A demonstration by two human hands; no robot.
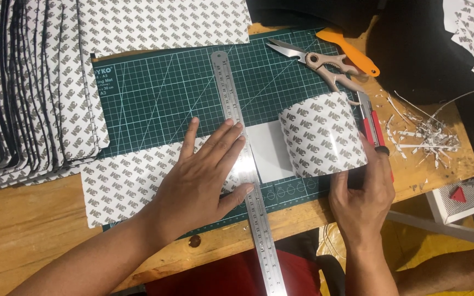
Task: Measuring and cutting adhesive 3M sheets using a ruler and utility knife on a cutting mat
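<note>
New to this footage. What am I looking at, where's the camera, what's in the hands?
There is one view, from a camera worn on a person's head, looking down at their two bare hands over a wooden table. No machine is involved.

The left hand lies flat, pressing a long steel ruler and a patterned white sheet onto a green gridded cutting mat. The right hand grips the curled-up end of a patterned glossy sheet.

Nearby lie beige-handled scissors, an orange plastic scraper, a red utility knife, white paper trimmings, and a stack of dark-edged patterned sheets on the left.
</note>
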